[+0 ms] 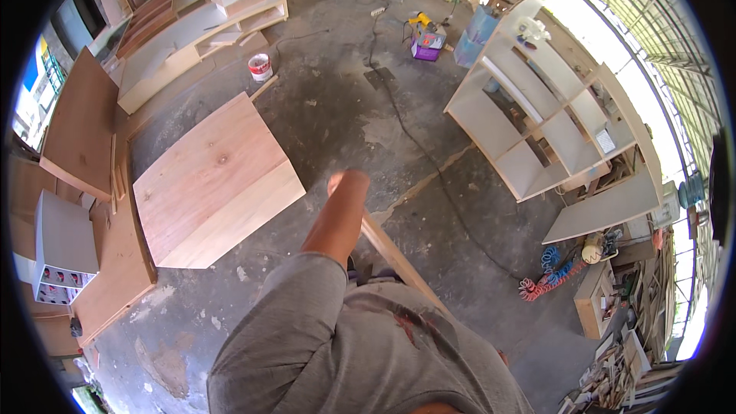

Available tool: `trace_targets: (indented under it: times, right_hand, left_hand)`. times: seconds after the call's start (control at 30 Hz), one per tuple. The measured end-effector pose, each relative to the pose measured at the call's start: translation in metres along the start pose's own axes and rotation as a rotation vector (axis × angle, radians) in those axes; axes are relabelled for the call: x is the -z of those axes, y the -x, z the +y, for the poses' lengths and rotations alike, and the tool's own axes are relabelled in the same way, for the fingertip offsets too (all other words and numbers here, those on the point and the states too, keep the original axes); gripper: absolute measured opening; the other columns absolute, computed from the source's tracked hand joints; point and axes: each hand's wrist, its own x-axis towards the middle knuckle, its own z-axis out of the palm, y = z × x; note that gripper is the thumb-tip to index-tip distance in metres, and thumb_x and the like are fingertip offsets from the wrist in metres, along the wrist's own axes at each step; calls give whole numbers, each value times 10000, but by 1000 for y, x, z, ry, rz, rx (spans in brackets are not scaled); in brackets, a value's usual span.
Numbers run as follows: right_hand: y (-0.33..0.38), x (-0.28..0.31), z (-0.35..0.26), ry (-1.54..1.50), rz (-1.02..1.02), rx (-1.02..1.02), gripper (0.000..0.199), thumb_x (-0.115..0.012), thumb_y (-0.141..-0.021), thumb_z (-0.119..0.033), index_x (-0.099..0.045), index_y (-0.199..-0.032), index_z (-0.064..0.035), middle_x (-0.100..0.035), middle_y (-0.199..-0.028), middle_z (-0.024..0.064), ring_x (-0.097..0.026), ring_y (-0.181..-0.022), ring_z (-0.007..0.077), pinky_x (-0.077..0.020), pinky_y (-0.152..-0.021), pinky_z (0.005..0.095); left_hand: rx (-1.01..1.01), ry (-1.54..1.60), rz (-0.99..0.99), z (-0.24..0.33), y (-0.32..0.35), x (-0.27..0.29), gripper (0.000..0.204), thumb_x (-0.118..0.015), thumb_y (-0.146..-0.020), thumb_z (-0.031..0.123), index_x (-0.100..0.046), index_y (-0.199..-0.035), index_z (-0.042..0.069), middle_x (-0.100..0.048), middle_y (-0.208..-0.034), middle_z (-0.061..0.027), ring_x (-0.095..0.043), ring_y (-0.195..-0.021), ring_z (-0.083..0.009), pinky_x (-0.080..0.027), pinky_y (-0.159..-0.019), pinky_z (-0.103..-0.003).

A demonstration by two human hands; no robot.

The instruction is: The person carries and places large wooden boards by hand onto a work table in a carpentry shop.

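Panel (218,184) of plywood is lying flat, prob. for steadiness; L hand (335,182) is hovering just off its right corner, grip blurred & turned away, so can't tell if grasping or clenched. Wood strip (399,257) is slanting right of panel, ends disappearing behind forearm (337,218) & shirt (299,322), prob. running close to body for control; R hand isn't showing.

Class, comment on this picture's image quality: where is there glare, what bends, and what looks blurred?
Head view: glare washes out the bright opening beyond the shelving unit; head view: fisheye distortion curves the roof framing near the rim; head view: the left hand looks blurred.
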Motion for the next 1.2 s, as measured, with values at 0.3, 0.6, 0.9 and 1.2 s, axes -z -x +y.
trace_targets:
  times: [0.3, 0.6, 0.9, 1.2]
  right_hand:
    - [-27, -76, -231, -73, -1, 85, 515, -471, -782, -575, -566, -870, -77, -527, -654, 70, -488, -522, 177, -407, -453, 325]
    - [-52, -75, -490, -88, -39, 58, 533, -496, -761, -590, -572, -894, -80, -554, -697, 74, -502, -541, 183, -430, -478, 338]
    - [62, -197, -767, 5, 105, 127, 512, -495, -763, -586, -570, -876, -93, -548, -674, 63, -516, -531, 183, -421, -434, 326]
    - [3, -274, -957, -39, -24, 145, 513, -500, -761, -583, -578, -910, -98, -571, -707, 70, -543, -553, 193, -432, -428, 340]
  left_hand:
    - [35, -306, -90, 19, -100, 238, 493, -418, -778, 611, -552, -1095, 258, -579, -1064, 59, -536, -1004, -121, -422, -864, -302]
    - [165, -145, -79, -19, -211, 440, 447, -471, -755, 595, -573, -1060, 285, -601, -998, 134, -548, -956, -65, -395, -878, -299]
    - [82, -164, -190, -58, -379, 644, 452, -468, -770, 564, -529, -1131, 299, -525, -1145, 108, -511, -1031, -116, -368, -913, -331]
    - [74, -221, -23, -71, -399, 910, 551, -435, -777, 589, -496, -1185, 224, -513, -1188, 53, -460, -1108, -136, -354, -932, -332]
